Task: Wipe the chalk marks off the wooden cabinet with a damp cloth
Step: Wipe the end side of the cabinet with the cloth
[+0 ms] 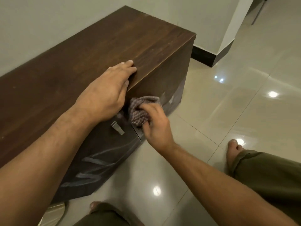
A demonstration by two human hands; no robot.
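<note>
The right hand (154,123) pinches a bunched grey knitted cloth (140,110) against the front of the low dark-brown wooden cabinet (97,46), just right of its metal handle (117,127), the left hand (105,93) spread flat above; wiping seems underway, with pale chalk marks (92,168) left of the handle probably next.

- Glossy pale tiled floor (211,103), reflecting ceiling lights.
- Plain wall (48,22) at far left.
- Dark skirting board (203,57) at far right.
- White pillar (234,22) beyond it.
- Pale slipper (53,212), near left.
</note>
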